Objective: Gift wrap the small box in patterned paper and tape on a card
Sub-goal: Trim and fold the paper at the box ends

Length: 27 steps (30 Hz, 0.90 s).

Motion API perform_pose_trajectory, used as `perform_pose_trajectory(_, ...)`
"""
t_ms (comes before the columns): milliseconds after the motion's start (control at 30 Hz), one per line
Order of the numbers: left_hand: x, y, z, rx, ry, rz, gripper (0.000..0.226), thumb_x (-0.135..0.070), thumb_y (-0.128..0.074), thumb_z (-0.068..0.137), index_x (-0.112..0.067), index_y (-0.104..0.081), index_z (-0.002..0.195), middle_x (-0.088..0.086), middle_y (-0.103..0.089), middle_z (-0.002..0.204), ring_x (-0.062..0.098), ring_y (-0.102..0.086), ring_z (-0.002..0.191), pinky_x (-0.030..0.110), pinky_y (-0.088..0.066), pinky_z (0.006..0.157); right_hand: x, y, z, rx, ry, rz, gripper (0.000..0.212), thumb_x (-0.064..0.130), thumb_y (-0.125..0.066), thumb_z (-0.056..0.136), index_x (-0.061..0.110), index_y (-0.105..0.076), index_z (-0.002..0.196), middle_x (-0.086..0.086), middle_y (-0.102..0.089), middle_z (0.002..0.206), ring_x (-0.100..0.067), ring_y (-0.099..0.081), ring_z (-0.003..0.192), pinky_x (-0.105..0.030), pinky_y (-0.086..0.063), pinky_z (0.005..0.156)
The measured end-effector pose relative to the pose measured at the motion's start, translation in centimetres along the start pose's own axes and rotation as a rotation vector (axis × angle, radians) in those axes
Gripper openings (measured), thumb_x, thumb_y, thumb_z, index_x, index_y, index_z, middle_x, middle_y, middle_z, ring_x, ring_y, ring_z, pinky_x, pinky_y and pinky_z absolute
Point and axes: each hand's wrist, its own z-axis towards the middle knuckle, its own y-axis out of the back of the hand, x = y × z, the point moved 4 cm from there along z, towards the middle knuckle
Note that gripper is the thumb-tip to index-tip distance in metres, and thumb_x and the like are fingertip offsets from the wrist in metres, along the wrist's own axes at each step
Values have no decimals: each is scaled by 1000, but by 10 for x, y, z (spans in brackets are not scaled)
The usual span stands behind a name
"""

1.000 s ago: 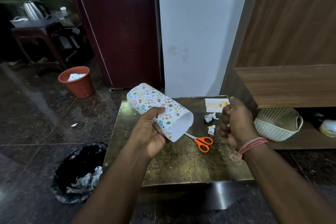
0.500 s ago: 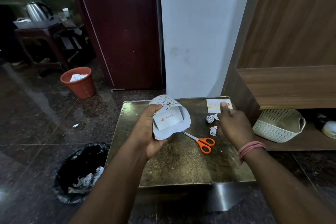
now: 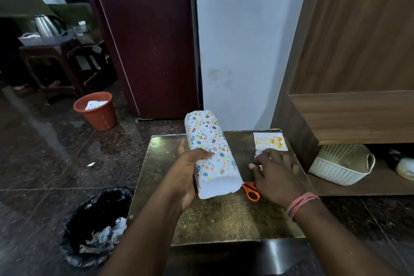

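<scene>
My left hand (image 3: 187, 173) grips a tube of patterned wrapping paper (image 3: 210, 154) around its middle and holds it above the small gold-brown table (image 3: 224, 219). The tube points away from me, and its near end is open with white inside. The box is hidden inside the paper. My right hand (image 3: 276, 175) lies spread, palm down, on the table to the right of the tube, its fingers over small paper scraps. A white birthday card (image 3: 270, 141) with yellow balloons lies just beyond that hand at the table's far right corner.
Orange-handled scissors (image 3: 252, 190) lie on the table, partly under my right hand. A black-lined bin (image 3: 94, 226) with paper waste stands on the floor at the left, an orange bucket (image 3: 96, 111) farther back. A white basket (image 3: 342, 163) sits on a low shelf at the right.
My left hand has turned the wrapped tube from end-on, where the box showed inside, to lengthwise. My right hand came back from the card and now lies flat near the scissors.
</scene>
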Motion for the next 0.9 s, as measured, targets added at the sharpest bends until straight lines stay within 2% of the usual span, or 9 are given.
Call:
perform_pose_trajectory(100, 3, 1, 1, 7, 0, 51, 87, 11, -63, 78, -29, -34, 150, 12, -72, 124, 37, -71, 108, 60, -58, 89, 5, 13, 1, -74, -24, 73, 28, 47, -41, 103, 32, -60, 118, 1, -49, 135, -28, -36, 131, -44, -28, 108)
perform_pose_trajectory(167, 3, 0, 1, 25, -14, 113, 73, 15, -57, 77, -14, -44, 143, 15, -73, 122, 39, -70, 109, 56, -60, 86, 8, 20, 0, -177, 13, 188, 23, 44, -47, 102, 32, -62, 115, 1, -55, 129, -29, -41, 127, -42, -32, 105)
perform_pose_trajectory(233, 4, 1, 3, 14, -34, 197, 63, 22, -49, 77, -10, -51, 132, 17, -73, 120, 40, -70, 108, 54, -61, 83, 13, 28, -3, -273, 113, 461, 20, 40, -53, 101, 31, -61, 118, 6, -60, 123, -21, -50, 122, -35, -41, 97)
perform_pose_trajectory(333, 3, 0, 4, 14, -115, 340, 69, 25, -47, 68, -16, -55, 123, 10, -76, 115, 36, -70, 110, 60, -57, 92, 31, 42, -11, -217, 262, 998, 41, 29, -60, 100, 34, -49, 138, 10, -57, 126, -2, -59, 113, -15, -47, 86)
perform_pose_trajectory(400, 0, -4, 1, 22, -194, 428, 72, 18, -52, 61, -24, -56, 118, 5, -77, 109, 31, -71, 108, 55, -58, 91, 43, 49, -17, -203, 408, 1120, 51, 16, -64, 98, 33, -45, 142, 9, -56, 130, -3, -60, 115, -17, -50, 88)
perform_pose_trajectory(500, -6, -11, -6, 24, -337, 490, 73, 5, -55, 55, -31, -54, 119, 1, -75, 111, 21, -71, 106, 40, -61, 84, 53, 49, -24, -218, 555, 1015, 51, 8, -68, 94, 29, -47, 135, 14, -55, 134, -6, -57, 124, -26, -51, 95)
perform_pose_trajectory(600, -8, -11, -9, 34, -442, 563, 77, 5, -56, 64, -28, -50, 133, -1, -70, 124, 17, -67, 116, 47, -58, 94, 54, 46, -28, -264, 626, 860, 52, 6, -71, 92, 26, -49, 135, 11, -54, 136, -14, -53, 130, -30, -49, 100)
perform_pose_trajectory(733, -11, -11, -13, 5, -515, 656, 76, 20, -54, 76, -34, -51, 128, -8, -69, 120, 10, -65, 112, 49, -56, 95, 54, 42, -30, -287, 644, 709, 36, 9, -73, 89, 24, -61, 120, 6, -40, 135, -9, -41, 135, -10, -37, 101)
perform_pose_trajectory(900, -7, -10, -11, 30, -497, 675, 78, 19, -52, 76, -40, -51, 126, -10, -70, 117, 12, -67, 109, 48, -57, 90, 55, 42, -31, -326, 635, 639, 31, 13, -72, 89, 22, -63, 117, 4, -38, 134, -2, -41, 132, -9, -35, 102)
